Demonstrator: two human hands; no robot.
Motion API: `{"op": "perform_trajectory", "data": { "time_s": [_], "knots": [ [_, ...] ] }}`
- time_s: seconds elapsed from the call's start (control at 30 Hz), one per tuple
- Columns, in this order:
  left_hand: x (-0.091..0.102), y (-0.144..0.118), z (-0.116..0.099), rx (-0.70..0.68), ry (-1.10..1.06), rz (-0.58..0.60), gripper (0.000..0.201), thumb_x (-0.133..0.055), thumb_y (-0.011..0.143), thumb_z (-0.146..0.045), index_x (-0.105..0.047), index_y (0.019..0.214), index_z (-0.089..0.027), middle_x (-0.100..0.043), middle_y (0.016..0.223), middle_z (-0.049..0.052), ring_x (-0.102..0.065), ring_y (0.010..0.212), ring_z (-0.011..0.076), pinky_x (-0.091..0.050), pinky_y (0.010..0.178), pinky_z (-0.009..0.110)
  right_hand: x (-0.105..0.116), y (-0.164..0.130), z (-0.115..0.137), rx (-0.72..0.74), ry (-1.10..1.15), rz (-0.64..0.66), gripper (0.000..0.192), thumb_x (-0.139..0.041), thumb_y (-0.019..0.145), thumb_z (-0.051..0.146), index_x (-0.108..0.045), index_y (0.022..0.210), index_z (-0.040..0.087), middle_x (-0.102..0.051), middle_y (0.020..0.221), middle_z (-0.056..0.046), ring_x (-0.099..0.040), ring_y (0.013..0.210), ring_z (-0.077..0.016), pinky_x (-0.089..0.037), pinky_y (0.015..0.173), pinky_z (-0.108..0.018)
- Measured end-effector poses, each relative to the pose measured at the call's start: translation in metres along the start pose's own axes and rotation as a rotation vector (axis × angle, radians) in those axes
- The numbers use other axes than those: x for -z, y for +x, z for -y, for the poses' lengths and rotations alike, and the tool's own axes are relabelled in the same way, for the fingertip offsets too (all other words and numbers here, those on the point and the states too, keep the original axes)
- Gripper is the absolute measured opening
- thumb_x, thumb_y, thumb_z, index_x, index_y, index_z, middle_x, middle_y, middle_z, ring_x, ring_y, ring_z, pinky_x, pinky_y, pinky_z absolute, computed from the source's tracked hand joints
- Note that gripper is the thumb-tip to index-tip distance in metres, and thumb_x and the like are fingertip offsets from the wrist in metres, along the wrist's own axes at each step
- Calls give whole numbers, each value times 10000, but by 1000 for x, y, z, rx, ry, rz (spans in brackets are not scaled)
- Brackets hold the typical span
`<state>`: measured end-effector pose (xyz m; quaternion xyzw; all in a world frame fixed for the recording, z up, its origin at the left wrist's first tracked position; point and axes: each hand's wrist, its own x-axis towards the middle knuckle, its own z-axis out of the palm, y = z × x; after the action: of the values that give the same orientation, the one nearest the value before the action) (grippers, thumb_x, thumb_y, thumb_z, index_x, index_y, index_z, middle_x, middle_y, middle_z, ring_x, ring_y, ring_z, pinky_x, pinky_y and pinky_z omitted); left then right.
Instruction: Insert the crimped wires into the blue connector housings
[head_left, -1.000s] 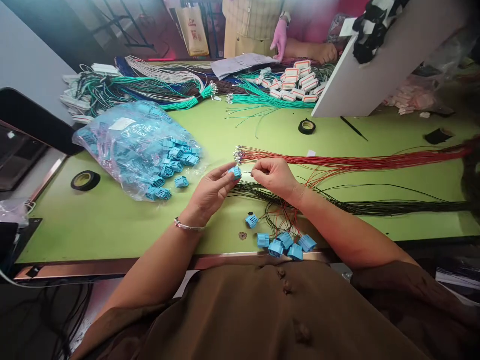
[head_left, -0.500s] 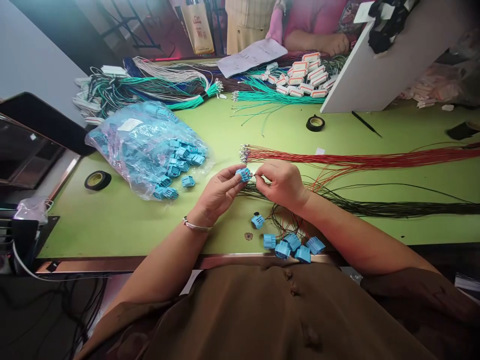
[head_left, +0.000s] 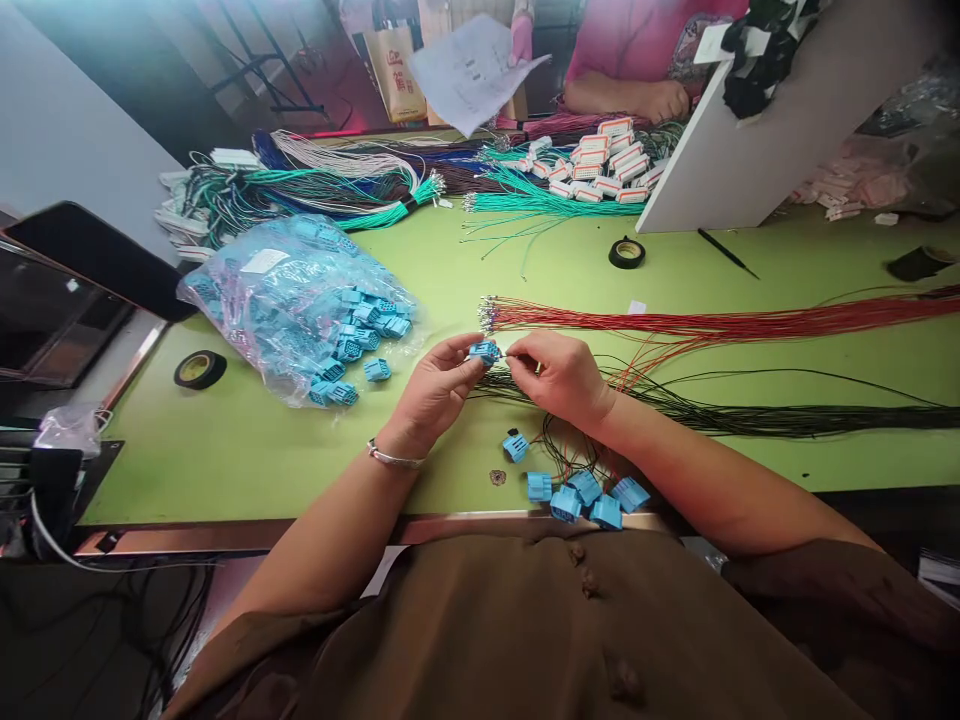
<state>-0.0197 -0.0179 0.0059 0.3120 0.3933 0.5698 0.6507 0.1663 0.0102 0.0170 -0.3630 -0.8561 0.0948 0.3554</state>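
Between the thumb and fingers of my left hand (head_left: 437,392) is a blue connector housing (head_left: 485,352). My right hand (head_left: 559,372) pinches a thin wire right beside the housing's open face; whether the wire's tip is inside a hole I cannot tell. A bundle of black wires (head_left: 720,412) runs from under my hands to the right. Above it lies a bundle of red wires (head_left: 675,322) with metal terminals at its left end. Nearer to me, several blue connectors with wires (head_left: 585,487) lie by the table's front edge.
A clear plastic bag of blue connectors (head_left: 285,310) lies on the left, with a loose connector (head_left: 377,370) beside it. Black tape rolls (head_left: 199,370) sit on the green table. White connectors (head_left: 607,160) and green wires (head_left: 555,200) are at the back, near a white panel (head_left: 720,150). Two people are across the table.
The housing in my left hand has turned slightly, and my right hand stays close to it. Across the table, a person's gloved hand has raised the paper sheet. The view has shifted a little.
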Motion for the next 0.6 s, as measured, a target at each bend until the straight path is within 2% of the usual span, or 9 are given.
{"op": "perform_trajectory", "data": {
  "time_s": [0.1,0.23,0.37,0.6],
  "knots": [
    [1,0,0,14,-12,5,376,-872,618,-176,-748,969,-222,-757,955,21,-692,920,127,-500,942,279,1,0,-1,-33,82,-21,148,-515,893,211,-634,809,185,-668,760,-30,-553,677,-133,-414,677,-256],
    [0,-1,-1,16,-13,15,374,-871,623,-171,-749,973,-220,-756,938,15,-692,899,114,-504,913,255,2,0,-1,-59,82,-6,133,-510,873,202,-618,796,193,-662,761,-29,-546,670,-134,-412,683,-257],
    [-3,-3,-2,-21,22,-2,370,-887,593,-181,-756,937,-215,-754,932,17,-688,881,113,-510,878,239,2,1,2,-96,8,18,125,-499,852,195,-607,790,195,-640,724,-28,-525,647,-138,-390,653,-261],
    [-6,-3,5,-95,169,-41,357,-897,586,-226,-771,920,-216,-765,944,31,-693,834,133,-532,867,275,-2,1,5,-65,-124,52,132,-469,844,182,-583,779,190,-622,701,-39,-519,652,-159,-364,647,-283]
  ]
}}
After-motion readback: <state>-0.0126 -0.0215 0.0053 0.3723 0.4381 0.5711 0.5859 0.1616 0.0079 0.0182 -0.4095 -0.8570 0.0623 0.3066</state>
